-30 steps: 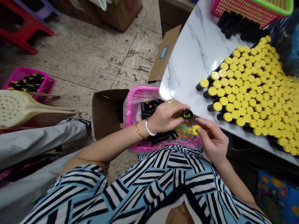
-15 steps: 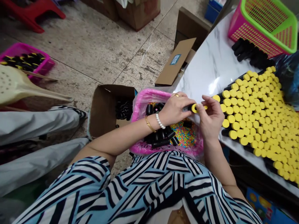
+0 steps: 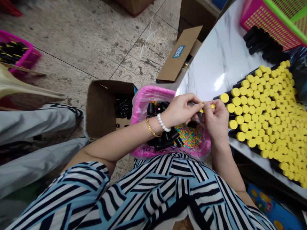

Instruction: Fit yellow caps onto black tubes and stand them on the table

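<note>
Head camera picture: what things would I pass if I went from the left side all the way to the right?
Pink basket on the floor, cardboard box, left hand, right hand (both grip one capped tube), rows of yellow-capped tubes.

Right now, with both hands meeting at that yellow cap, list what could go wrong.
1. The yellow cap is only pinched by the right hand against the tube in the left hand; it could slip into the beads in the pink basin.
2. The right hand sits close to the stacked capped tubes at the table edge; a nudge might roll some off.
</note>
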Demonstrator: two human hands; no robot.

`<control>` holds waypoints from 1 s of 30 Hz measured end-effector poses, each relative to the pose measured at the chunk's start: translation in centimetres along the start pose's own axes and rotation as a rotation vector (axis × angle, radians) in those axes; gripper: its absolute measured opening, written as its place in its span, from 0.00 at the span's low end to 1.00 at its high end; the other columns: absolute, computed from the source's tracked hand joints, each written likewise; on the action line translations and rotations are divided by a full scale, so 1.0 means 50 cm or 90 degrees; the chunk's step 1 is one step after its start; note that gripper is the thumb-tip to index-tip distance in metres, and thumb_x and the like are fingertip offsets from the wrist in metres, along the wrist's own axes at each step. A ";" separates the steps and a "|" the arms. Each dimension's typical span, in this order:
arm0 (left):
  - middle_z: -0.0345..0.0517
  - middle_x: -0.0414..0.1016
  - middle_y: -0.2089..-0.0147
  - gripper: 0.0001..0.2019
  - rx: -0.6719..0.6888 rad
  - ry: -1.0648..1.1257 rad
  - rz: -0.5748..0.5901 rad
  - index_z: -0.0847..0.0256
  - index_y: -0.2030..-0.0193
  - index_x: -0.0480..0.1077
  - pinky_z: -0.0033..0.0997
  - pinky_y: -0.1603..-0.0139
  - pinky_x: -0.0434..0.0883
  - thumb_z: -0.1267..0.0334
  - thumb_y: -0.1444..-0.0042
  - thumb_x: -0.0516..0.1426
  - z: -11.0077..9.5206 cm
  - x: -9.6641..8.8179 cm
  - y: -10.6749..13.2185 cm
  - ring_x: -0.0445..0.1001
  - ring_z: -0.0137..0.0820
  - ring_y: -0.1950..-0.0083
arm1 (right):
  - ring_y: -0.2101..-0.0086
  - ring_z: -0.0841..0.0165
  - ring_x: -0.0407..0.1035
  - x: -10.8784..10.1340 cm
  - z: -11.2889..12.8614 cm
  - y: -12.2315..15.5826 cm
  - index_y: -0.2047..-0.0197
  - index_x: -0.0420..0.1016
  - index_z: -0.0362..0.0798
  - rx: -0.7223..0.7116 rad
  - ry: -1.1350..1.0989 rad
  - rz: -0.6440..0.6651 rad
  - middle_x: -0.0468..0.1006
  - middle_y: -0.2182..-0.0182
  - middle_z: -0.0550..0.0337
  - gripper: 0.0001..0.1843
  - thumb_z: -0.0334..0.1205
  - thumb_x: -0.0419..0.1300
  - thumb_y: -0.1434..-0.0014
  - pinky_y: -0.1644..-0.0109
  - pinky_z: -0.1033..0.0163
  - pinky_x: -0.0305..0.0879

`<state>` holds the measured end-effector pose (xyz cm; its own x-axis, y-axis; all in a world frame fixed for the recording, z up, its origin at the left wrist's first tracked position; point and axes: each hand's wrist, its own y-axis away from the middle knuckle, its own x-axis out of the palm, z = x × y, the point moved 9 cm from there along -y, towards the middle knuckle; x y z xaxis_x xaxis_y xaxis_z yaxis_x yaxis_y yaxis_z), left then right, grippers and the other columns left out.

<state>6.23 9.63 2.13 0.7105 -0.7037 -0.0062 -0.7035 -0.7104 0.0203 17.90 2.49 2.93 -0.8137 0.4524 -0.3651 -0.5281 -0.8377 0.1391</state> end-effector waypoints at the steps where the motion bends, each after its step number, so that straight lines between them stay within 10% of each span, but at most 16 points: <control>1: 0.39 0.75 0.73 0.08 -0.036 0.070 0.005 0.62 0.55 0.70 0.24 0.74 0.71 0.59 0.32 0.56 0.016 0.010 -0.003 0.73 0.22 0.77 | 0.84 0.74 0.57 0.002 -0.001 -0.001 0.62 0.66 0.54 0.004 -0.001 0.004 0.64 0.83 0.70 0.19 0.60 0.63 0.38 0.82 0.67 0.50; 10: 0.50 0.78 0.50 0.18 0.051 0.110 -0.034 0.61 0.45 0.67 0.23 0.64 0.78 0.61 0.40 0.63 0.023 0.014 0.021 0.78 0.22 0.66 | 0.78 0.72 0.64 -0.011 -0.004 0.011 0.59 0.72 0.51 -0.056 -0.044 -0.062 0.70 0.77 0.66 0.17 0.56 0.64 0.37 0.77 0.67 0.60; 20: 0.38 0.77 0.70 0.13 0.103 -0.087 0.177 0.60 0.48 0.76 0.20 0.72 0.66 0.66 0.38 0.59 -0.023 0.001 0.016 0.71 0.22 0.74 | 0.82 0.77 0.60 0.026 -0.034 0.029 0.56 0.75 0.49 0.107 -0.330 0.169 0.71 0.77 0.69 0.16 0.48 0.70 0.43 0.84 0.72 0.50; 26: 0.36 0.75 0.70 0.07 0.190 -0.236 0.129 0.60 0.56 0.78 0.23 0.66 0.65 0.64 0.38 0.60 -0.040 -0.006 0.016 0.69 0.23 0.70 | 0.89 0.80 0.43 0.056 -0.012 0.010 0.63 0.61 0.55 0.149 -0.275 0.220 0.56 0.87 0.82 0.21 0.46 0.72 0.45 0.87 0.72 0.39; 30: 0.36 0.76 0.69 0.08 0.171 -0.207 0.122 0.58 0.53 0.78 0.22 0.67 0.66 0.63 0.38 0.61 -0.026 -0.008 0.013 0.69 0.23 0.71 | 0.87 0.76 0.56 0.053 -0.016 0.012 0.59 0.62 0.56 0.165 -0.258 0.268 0.65 0.85 0.78 0.19 0.48 0.69 0.42 0.86 0.71 0.51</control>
<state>5.54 9.45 3.44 0.5538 -0.7590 -0.3424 -0.8324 -0.5139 -0.2073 15.60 2.93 1.29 -0.9648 0.2230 0.1395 -0.1435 -0.8909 0.4310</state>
